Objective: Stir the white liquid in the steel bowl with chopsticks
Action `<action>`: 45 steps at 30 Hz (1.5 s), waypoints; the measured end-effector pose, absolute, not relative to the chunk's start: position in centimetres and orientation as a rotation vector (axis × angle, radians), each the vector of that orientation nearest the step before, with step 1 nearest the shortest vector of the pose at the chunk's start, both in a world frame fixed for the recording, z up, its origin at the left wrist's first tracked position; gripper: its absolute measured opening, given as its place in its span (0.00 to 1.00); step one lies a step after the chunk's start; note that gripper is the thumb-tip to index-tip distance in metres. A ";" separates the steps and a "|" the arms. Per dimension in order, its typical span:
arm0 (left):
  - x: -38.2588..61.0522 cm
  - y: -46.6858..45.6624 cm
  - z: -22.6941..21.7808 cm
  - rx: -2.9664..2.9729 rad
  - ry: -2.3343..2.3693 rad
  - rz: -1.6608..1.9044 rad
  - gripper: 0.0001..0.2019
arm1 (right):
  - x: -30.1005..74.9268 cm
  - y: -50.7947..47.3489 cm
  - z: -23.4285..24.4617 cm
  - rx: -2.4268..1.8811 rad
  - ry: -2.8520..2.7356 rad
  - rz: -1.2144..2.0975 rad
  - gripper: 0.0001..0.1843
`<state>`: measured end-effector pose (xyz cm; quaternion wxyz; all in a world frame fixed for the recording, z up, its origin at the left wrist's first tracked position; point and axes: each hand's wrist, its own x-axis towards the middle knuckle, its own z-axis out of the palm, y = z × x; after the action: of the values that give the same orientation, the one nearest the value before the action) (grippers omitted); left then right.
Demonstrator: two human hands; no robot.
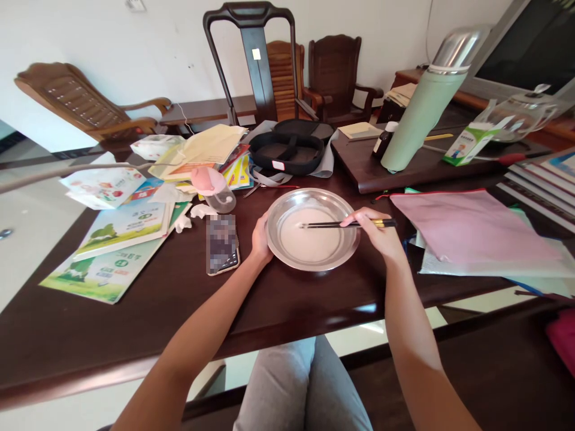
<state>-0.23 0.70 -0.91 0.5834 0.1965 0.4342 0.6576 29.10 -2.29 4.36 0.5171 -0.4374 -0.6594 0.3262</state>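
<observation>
A round metal bowl (350, 239) stands on the dark wooden table, with a white substance (308, 236) covering its bottom. My left hand (261, 239) grips the bowl's left rim; its fingers are partly hidden behind the bowl. Over the right rim, my right hand (372, 227) is closed around a pair of black chopsticks (330, 225) with gold bands near their back ends. The chopstick tips point left and reach the white substance near the bowl's middle. A phone (223, 244) lies just left of my left hand.
Booklets (117, 251), crumpled tissues (183, 221) and a pink-lidded cup (213, 188) lie to the left. Behind the bowl is a black case (287, 152). A tall green thermos (422, 114) stands at back right, and a pink zip pouch (471, 227) lies on the right.
</observation>
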 end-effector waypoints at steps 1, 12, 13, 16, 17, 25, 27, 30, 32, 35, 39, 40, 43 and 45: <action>-0.2 0.7 -0.9 0.459 1.012 1.537 0.15 | 29.3 -2.2 4.3 -1.056 -1.525 0.740 0.34; -0.2 0.6 -0.9 0.457 0.992 1.538 0.15 | 29.0 -2.4 4.5 -1.042 -1.654 0.838 0.33; -0.2 0.6 -0.9 0.458 0.990 1.540 0.15 | 29.0 -2.4 4.5 -1.054 -1.623 0.800 0.33; -0.2 0.6 -0.8 0.462 1.001 1.540 0.15 | 29.7 -2.2 4.2 -1.056 -1.443 0.695 0.33; -0.2 0.6 -0.8 0.462 1.008 1.536 0.15 | 30.0 -2.2 4.0 -1.042 -1.393 0.691 0.33; -0.1 0.6 -0.6 0.470 1.006 1.541 0.15 | 29.0 -2.4 4.4 -1.031 -1.643 0.850 0.34; -0.1 0.6 -0.6 0.464 1.000 1.539 0.15 | 29.1 -2.3 4.5 -1.060 -1.583 0.777 0.34; -0.1 0.6 -0.6 0.461 1.000 1.536 0.15 | 29.9 -2.1 4.1 -1.067 -1.409 0.698 0.35; -0.1 0.6 -0.6 0.464 1.006 1.536 0.15 | 30.2 -2.2 4.0 -1.032 -1.392 0.747 0.36; -0.1 0.6 -0.6 0.461 0.998 1.537 0.15 | 29.8 -2.4 4.2 -0.996 -1.555 0.880 0.35; -0.1 0.6 -0.6 0.444 1.014 1.533 0.13 | 29.0 -2.4 4.6 -1.040 -1.617 0.820 0.33; -0.1 0.6 -0.6 0.443 1.016 1.535 0.13 | 29.2 -2.3 4.5 -1.053 -1.578 0.781 0.33; -0.1 0.6 -0.6 0.450 1.007 1.539 0.13 | 30.0 -2.2 4.2 -1.049 -1.397 0.698 0.34; -0.1 0.6 -0.6 0.460 0.999 1.539 0.14 | 30.4 -2.3 3.9 -1.004 -1.349 0.740 0.34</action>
<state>-0.09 0.61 -0.65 0.5852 0.1973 0.4282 0.6597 30.40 -2.26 3.91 0.6070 -0.4345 -0.5835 0.3200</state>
